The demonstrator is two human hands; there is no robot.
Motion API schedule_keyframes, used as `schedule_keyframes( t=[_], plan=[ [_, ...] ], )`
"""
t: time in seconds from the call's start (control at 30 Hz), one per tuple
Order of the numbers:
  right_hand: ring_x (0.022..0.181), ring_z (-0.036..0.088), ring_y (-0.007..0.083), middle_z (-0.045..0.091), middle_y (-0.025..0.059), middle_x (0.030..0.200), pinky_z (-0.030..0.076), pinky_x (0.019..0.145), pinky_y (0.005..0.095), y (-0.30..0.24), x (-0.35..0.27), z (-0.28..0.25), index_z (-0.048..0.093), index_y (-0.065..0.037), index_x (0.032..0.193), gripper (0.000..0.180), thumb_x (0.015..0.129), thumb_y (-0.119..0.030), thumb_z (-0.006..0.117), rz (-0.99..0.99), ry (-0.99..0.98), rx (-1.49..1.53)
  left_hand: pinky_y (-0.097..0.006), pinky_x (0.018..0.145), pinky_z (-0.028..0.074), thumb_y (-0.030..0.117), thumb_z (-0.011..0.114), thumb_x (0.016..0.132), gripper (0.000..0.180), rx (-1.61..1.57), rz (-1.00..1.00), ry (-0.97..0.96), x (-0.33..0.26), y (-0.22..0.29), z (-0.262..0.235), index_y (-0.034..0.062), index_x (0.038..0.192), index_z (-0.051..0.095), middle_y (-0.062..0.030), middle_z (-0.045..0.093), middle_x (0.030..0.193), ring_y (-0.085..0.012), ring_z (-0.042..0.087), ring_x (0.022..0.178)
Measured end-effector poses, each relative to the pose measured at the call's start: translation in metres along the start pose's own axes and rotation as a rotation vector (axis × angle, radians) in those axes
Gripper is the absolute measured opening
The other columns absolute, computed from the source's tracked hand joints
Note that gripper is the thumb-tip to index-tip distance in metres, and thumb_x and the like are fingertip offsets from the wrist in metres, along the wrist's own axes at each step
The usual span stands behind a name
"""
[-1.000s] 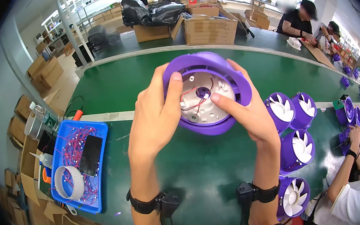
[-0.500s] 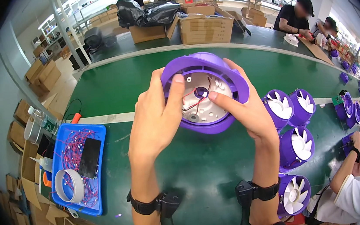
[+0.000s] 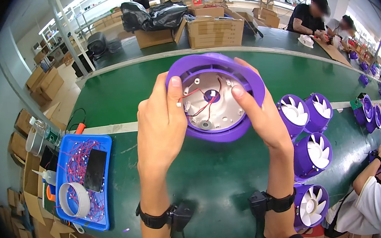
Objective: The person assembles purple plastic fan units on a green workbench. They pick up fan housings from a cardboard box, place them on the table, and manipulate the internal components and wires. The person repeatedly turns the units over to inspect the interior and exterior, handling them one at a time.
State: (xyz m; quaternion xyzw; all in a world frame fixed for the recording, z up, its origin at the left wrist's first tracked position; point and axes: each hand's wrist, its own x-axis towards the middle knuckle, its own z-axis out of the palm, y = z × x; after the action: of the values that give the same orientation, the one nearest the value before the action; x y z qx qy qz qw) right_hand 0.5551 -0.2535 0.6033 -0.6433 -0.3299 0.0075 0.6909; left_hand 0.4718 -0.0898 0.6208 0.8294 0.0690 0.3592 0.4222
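- I'm looking at a purple fan housing [image 3: 222, 135], held up above the green workbench [image 3: 218, 181] at 12 o'clock from the person, its open face tilted toward them.
- It looks like moulded plastic, so I'd expect it to be light and stiff, with a smooth flared rim that could slip a little.
- The pale round plate [image 3: 221, 112] inside seems rigid; the thin red and dark wires [image 3: 207, 106] across it look like the fragile part, easily snagged or tugged.
- The best hold, to my eye, is the outer rim at 9 and 3 o'clock, clear of the wires.
- The left hand [image 3: 160, 122] is half curled, grasping the rim's 9 o'clock side, thumb in front near 10.
- The right hand [image 3: 265, 115] is likewise part open, grasping the 3 o'clock side; its thumb reaches in over the plate, though I can't tell whether it presses there.
- The fingertips behind the rim are hidden on both sides.
- At 4 o'clock from the housing stand 4 white-bladed purple fans [image 3: 319, 153]; at 8 o'clock lies a blue tray [image 3: 106, 188].
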Motion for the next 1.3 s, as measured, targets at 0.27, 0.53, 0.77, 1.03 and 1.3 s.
schedule_keyframes(
  t=[0.27,0.53,0.77,1.03,1.3],
  plan=[
    [0.121,0.05,0.0275,0.05,0.0221,0.132,0.036,0.104,0.0381,-0.001,-0.004,-0.012,0.034,0.003,0.141,0.071,0.089,-0.039,0.058,-0.186,-0.102,-0.286,-0.03,0.056,0.05,0.036,0.037,0.103,0.044,-0.297,-0.235,-0.101,0.0,-0.003,-0.023,-0.001,0.117,0.055,-0.0122,0.063,0.082,-0.0137,0.062,0.07],
    [0.115,0.058,0.0252,0.054,0.0196,0.129,0.044,0.1,0.0346,0.013,0.001,-0.023,0.04,0.006,0.136,0.064,0.1,-0.046,0.032,-0.12,0.165,0.169,-0.027,0.053,0.058,0.029,0.04,0.102,0.037,-0.639,-0.125,-0.164,0.0,0.007,-0.022,-0.0034,0.116,0.052,-0.0196,0.063,0.104,-0.0244,0.07,0.068],
    [0.12,0.053,0.0202,0.051,0.0165,0.133,0.039,0.104,0.032,0.016,0.005,-0.013,0.041,0.005,0.136,0.058,0.102,-0.041,0.032,-0.084,0.233,0.207,-0.025,0.053,0.056,0.016,0.053,0.098,0.022,-0.496,-0.098,-0.06,0.002,0.003,-0.016,-0.0028,0.086,0.056,-0.0092,0.065,0.078,-0.0154,0.067,0.065],
    [0.124,0.042,0.0209,0.049,0.016,0.132,0.028,0.107,0.0303,0.011,0.003,-0.003,0.043,0.011,0.13,0.059,0.104,-0.039,0.026,-0.082,0.176,0.256,-0.025,0.064,0.055,0.016,0.053,0.097,0.016,-0.446,-0.055,-0.02,0.006,-0.004,-0.022,0.0006,0.099,0.056,-0.0045,0.065,0.081,-0.0074,0.063,0.072],
    [0.1,0.06,0.0369,0.053,0.0224,0.119,0.051,0.084,0.0422,-0.007,-0.001,-0.013,0.048,-0.015,0.135,0.074,0.072,-0.046,0.07,-0.562,-0.034,-0.416,-0.037,0.098,0.046,0.045,0.044,0.098,0.056,-0.955,-0.503,0.176,0.014,-0.07,-0.035,0.0042,0.137,0.045,-0.0158,0.058,0.124,-0.0246,0.058,0.112]
  ],
)
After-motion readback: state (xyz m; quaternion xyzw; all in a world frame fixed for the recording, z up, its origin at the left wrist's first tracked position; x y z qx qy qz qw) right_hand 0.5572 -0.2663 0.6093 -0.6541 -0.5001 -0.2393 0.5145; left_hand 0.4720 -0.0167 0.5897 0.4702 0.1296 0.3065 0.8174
